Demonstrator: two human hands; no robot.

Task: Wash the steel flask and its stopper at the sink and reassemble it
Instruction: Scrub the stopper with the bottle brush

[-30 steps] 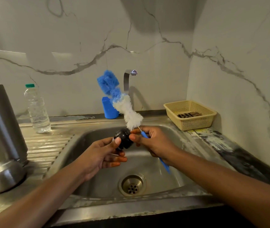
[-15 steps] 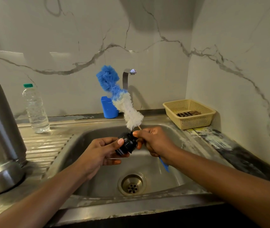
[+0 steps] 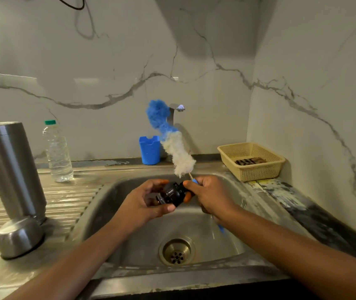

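Two bare hands meet over the sink (image 3: 107,204), head view only.

Left grip (image 3: 144,204): fingers and thumb curl round the black stopper (image 3: 171,193) and hold it above the basin, lying on its side, narrow end toward the left palm.

Right grip (image 3: 211,195): fingers are closed round the handle of the bottle brush (image 3: 177,152). Thumb and forefinger tips touch the right end of the stopper. The brush head points up and away, white bristles low, blue bristles at the top, in front of the tap (image 3: 173,113). The blue handle end shows below the right hand. The bristles are clear of the stopper, just above it.

Steel flask (image 3: 10,169): stands on the ribbed drainboard (image 3: 64,198) of the worktop at far left, well apart from both hands. No stopper is fitted in the end that shows. A domed steel cap (image 3: 19,237) sits just in front of its base, rounded side up; whether they touch, cannot tell.

Drain (image 3: 176,251): at the bottom of the basin, below the hands.

Other items: a clear water bottle (image 3: 57,152) with a green cap stands behind the drainboard. A blue cup (image 3: 149,150) stands against the back wall beside the tap. A beige mesh basket (image 3: 255,174) sits at the right rear corner with a dark striped item (image 3: 249,161) inside; its type is not legible.
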